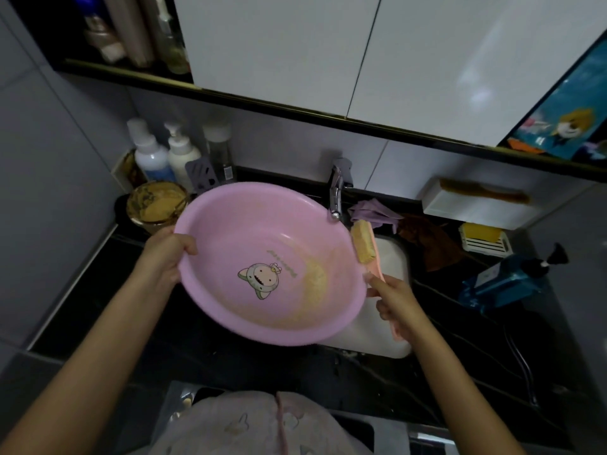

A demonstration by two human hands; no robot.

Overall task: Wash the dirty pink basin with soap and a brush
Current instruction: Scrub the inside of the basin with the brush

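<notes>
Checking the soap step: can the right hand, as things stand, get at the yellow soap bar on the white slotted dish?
Probably yes. The yellow soap bar lies uncovered on its white slotted dish, with only a low brown cloth between; but the right hand grips the pink brush.

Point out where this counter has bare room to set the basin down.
Bare black counter left of the white sink, below the dirty bowl. Crowded: back-left bottles; right of the sink, brown cloth, soap dish, blue pump bottle, cables.
</notes>
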